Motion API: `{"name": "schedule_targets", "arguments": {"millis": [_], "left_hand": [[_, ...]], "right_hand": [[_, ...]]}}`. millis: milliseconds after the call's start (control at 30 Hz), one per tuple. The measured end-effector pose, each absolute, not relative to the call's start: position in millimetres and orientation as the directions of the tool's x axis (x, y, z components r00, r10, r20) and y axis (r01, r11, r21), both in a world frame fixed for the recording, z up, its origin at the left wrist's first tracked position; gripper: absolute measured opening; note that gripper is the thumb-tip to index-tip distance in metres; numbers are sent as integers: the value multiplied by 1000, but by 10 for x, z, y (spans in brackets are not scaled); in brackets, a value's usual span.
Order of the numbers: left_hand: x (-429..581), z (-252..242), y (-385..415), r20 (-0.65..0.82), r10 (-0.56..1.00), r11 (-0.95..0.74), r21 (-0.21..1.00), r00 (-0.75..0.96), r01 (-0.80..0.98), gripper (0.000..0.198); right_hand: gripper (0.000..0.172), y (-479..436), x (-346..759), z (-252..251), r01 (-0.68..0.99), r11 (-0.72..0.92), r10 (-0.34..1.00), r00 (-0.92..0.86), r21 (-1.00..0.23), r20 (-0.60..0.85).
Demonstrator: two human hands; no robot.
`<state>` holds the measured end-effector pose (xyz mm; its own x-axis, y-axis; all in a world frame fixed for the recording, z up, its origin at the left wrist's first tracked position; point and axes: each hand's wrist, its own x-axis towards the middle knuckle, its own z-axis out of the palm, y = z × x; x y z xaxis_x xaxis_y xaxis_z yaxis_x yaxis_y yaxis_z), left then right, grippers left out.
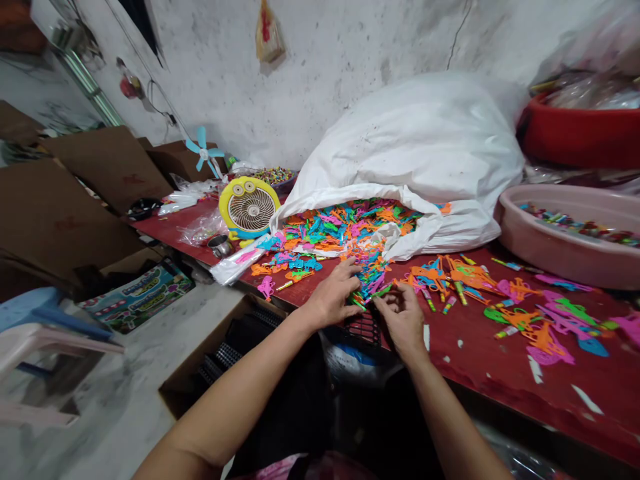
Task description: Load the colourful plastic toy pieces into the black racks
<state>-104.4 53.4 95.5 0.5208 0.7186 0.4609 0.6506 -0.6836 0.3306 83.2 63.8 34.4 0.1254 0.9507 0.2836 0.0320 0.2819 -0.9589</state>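
Observation:
A heap of small coloured plastic pieces (371, 267) lies at the table's front edge, spilling from the mouth of a big white sack (415, 147). Beside the heap's left side is my left hand (336, 293), its thumb and fingers apart around the pieces. My right hand (404, 317) is at the other side, thumb and forefinger closed on a green plastic piece (383, 291); its other fingers curl under. Between and below the hands shows a black plastic grid basket (364, 328). The exact shape of the green piece is too small to make out.
The red table (475, 353) carries more loose pieces (545, 320) at right. A pink basin (565, 260) and a red basin (580, 143) stand far right. A yellow fan (251, 208) is left of the sack. Below left sits a cardboard box (185, 387) with black baskets.

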Motion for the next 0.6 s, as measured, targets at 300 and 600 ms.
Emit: {"name": "schedule_targets", "arguments": {"millis": [300, 600], "left_hand": [[-1059, 916, 557, 478, 711, -693, 348, 516, 632, 31], [-1000, 925, 533, 466, 735, -661, 334, 492, 672, 27]], "right_hand": [[44, 611, 806, 419, 45, 289, 940, 177, -956, 292], [27, 609, 853, 425, 423, 476, 842, 33, -771, 538]]}}
